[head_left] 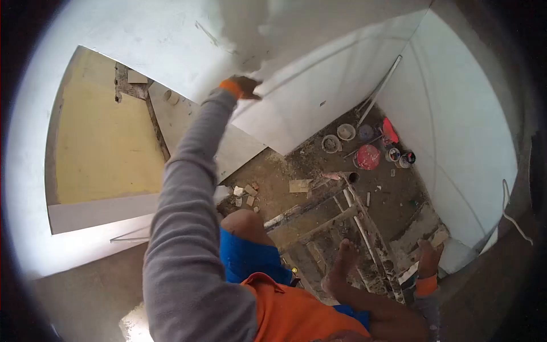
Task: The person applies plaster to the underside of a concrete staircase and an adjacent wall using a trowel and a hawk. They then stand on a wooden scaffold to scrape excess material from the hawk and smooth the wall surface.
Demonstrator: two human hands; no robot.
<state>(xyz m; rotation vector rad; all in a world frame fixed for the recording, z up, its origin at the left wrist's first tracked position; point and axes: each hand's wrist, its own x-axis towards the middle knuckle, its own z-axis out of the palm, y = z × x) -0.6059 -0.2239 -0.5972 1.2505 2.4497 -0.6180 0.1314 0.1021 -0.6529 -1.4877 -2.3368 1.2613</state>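
My left hand [246,88], below an orange cuff on a grey sleeve, is raised against the white wall [171,34]. Its fingers look bent and closed; I cannot tell what is in them. A darker grey patch [242,31] marks the wall just above it. Low on the right, my right hand [428,259] hangs beside my leg, close to the end of a wooden plank [439,235]. Its fingers are mostly hidden, with an orange cuff behind it. My bare foot [342,262] rests over a timber frame [370,233].
Far below on the dirt floor stand several buckets [330,143], one with a red lid [368,157]. A long white pole [382,88] leans in the corner. Broken tile pieces [249,190] lie near the wall foot. An opening [108,131] on the left shows a yellow surface.
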